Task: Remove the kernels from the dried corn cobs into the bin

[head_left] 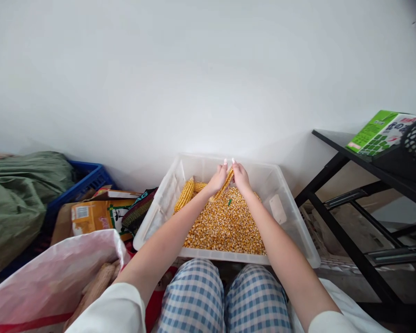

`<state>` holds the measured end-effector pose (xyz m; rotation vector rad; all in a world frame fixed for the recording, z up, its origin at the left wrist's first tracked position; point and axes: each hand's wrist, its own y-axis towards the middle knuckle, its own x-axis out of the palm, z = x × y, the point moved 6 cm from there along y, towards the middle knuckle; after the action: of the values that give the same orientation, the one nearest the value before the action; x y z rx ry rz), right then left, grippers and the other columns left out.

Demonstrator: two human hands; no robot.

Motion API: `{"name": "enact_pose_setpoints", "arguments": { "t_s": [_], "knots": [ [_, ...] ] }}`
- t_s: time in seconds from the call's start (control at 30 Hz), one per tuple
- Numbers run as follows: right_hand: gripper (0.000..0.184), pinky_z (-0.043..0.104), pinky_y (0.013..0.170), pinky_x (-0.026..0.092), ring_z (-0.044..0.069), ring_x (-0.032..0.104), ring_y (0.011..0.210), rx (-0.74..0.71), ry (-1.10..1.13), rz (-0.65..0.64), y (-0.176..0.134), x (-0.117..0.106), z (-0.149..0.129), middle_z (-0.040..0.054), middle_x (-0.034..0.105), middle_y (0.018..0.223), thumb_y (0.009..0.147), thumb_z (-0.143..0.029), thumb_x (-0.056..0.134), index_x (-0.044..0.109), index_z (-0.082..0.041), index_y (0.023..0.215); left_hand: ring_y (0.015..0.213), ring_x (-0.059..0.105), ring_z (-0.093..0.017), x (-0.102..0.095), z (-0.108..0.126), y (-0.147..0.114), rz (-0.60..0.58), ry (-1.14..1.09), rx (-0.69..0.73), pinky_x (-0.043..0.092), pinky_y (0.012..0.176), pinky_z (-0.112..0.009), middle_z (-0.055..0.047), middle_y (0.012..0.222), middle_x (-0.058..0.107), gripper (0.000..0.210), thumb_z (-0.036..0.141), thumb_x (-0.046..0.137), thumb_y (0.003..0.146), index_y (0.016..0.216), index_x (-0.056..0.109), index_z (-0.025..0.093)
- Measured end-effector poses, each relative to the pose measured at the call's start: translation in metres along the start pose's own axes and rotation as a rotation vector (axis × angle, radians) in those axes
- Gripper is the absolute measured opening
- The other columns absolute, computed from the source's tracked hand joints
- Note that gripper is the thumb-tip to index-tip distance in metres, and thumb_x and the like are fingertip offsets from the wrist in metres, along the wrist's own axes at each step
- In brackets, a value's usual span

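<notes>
Between my two hands a yellow corn cob (225,183) is held at a slant over a translucent plastic bin (291,210). My left hand (218,179) is closed on the cob's left side, and my right hand (241,177) grips it from the right, both thumbs pointing up. Below them a heap of loose corn kernels (225,229) covers much of the bin's floor. A small green bit (229,202) lies on the kernels. More whole corn cobs (185,195) rest at the bin's left side. My fingers' undersides are hidden.
Left of the bin stand a white sack (72,259) with brownish cobs inside, an orange package (90,216) and a blue crate (90,175) under green cloth. At right, a black metal-framed table (353,159) carries a green-and-white carton (377,132). A white wall rises behind.
</notes>
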<state>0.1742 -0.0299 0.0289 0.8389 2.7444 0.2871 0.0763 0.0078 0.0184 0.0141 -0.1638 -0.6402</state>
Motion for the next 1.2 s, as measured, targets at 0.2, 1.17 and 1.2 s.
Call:
{"name": "enact_pose_setpoints", "arguments": {
  "t_s": [0.2,1.17,1.2],
  "knots": [
    [0.046,0.018,0.050,0.037,0.009,0.047,0.057,0.070,0.217,0.359,0.010,-0.034,0.014,-0.0040,0.048,0.061,0.078,-0.063,0.037,0.048,-0.019,0.073,0.072,0.060,-0.018,0.010,0.007,-0.011,-0.330,0.669,-0.011,0.048,0.063,-0.028,-0.006,0.089,0.062,0.051,0.037,0.058,0.070,0.113,0.040,0.017],
    [0.049,0.027,0.052,0.048,0.011,0.052,0.048,0.553,0.917,0.454,0.000,-0.041,0.035,-0.0004,0.047,0.056,0.084,-0.050,0.004,0.037,-0.020,0.067,0.077,0.063,-0.026,0.040,-0.009,-0.031,-0.003,1.383,0.205,0.048,0.068,-0.034,-0.009,0.081,0.065,0.032,0.032,0.051,0.072,0.099,0.046,0.016],
    [0.048,0.027,0.052,0.047,0.011,0.051,0.047,0.535,0.924,0.475,-0.001,-0.043,0.033,-0.0008,0.047,0.056,0.084,-0.051,0.004,0.036,-0.020,0.067,0.076,0.063,-0.026,0.041,-0.009,-0.032,-0.018,1.385,0.219,0.048,0.067,-0.034,-0.009,0.081,0.065,0.031,0.033,0.050,0.072,0.098,0.046,0.017]
  ]
}}
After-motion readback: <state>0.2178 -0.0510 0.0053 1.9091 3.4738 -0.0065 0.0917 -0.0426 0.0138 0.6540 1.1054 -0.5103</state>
